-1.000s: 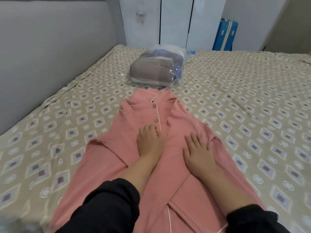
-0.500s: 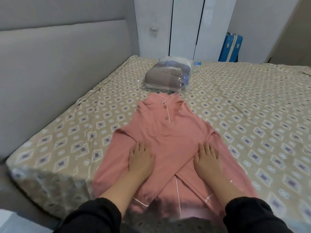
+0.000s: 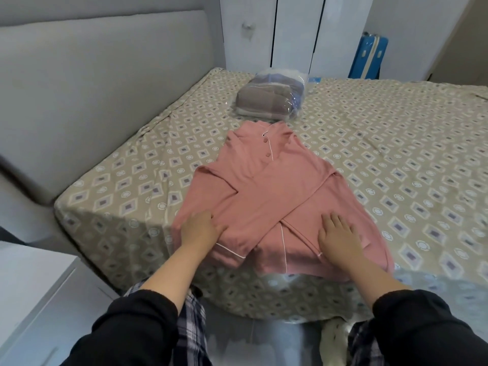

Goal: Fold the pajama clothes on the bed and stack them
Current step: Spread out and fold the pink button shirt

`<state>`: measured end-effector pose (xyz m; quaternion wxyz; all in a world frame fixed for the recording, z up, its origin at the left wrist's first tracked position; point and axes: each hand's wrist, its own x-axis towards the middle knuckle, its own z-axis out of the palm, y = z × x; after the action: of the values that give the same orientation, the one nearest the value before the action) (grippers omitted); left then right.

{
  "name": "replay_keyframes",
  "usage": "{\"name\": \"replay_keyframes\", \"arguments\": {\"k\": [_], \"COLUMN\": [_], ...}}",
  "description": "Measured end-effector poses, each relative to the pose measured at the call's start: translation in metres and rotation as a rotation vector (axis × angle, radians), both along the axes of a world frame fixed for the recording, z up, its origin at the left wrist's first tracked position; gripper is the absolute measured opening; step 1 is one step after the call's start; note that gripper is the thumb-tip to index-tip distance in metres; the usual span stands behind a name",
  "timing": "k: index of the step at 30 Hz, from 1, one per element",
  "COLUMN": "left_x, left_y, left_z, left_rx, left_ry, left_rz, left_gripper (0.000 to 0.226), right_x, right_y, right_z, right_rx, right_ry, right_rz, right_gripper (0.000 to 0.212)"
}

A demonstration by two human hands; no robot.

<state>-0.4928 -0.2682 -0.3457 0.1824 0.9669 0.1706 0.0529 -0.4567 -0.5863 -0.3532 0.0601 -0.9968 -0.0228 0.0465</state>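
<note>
Now the pink top [image 3: 264, 180] lies face up on the bed [image 3: 396, 154], close to the near edge, with its collar pointing away from the person and its hem just at the edge. Its sleeves are folded in over the front. The upper sleeve [image 3: 266, 215] runs slantwise from the right shoulder down to the lower left, and its white-piped cuff [image 3: 231, 250] ends just beside the left hand [image 3: 200, 229].

That left hand sits on the top's lower left part, knuckles up. Its fingers are close together and bent, with the tips down against the cloth at the sleeve's edge; whether they pinch the cloth or only press it cannot be told. The right hand [image 3: 338, 235] lies flat, palm down, on the lower right part of the top, its fingers straight and a little apart, holding nothing.

Beyond the collar, just apart from it, a clear bag [image 3: 272, 101] of folded clothes rests on the bed. A grey headboard [image 3: 105, 88] stands along the left side. At the far end are a white wardrobe [image 3: 290, 30] and a blue suitcase [image 3: 368, 58] beside it. A white cabinet [image 3: 34, 286] stands at the near left, off the bed's corner
</note>
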Motion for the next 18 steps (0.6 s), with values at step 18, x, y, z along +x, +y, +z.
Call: {"name": "replay_keyframes", "arguments": {"k": [18], "left_x": [0.014], "left_y": [-0.034], "left_z": [-0.023], "left_rx": [0.318], "left_ry": [0.008], "left_rz": [-0.374], "left_gripper": [0.053], "right_x": [-0.024], "right_y": [0.008], "right_z": [0.009], "right_rx": [-0.093], "right_ry": [-0.031], "right_rz": [-0.163], "right_gripper": [0.051]}}
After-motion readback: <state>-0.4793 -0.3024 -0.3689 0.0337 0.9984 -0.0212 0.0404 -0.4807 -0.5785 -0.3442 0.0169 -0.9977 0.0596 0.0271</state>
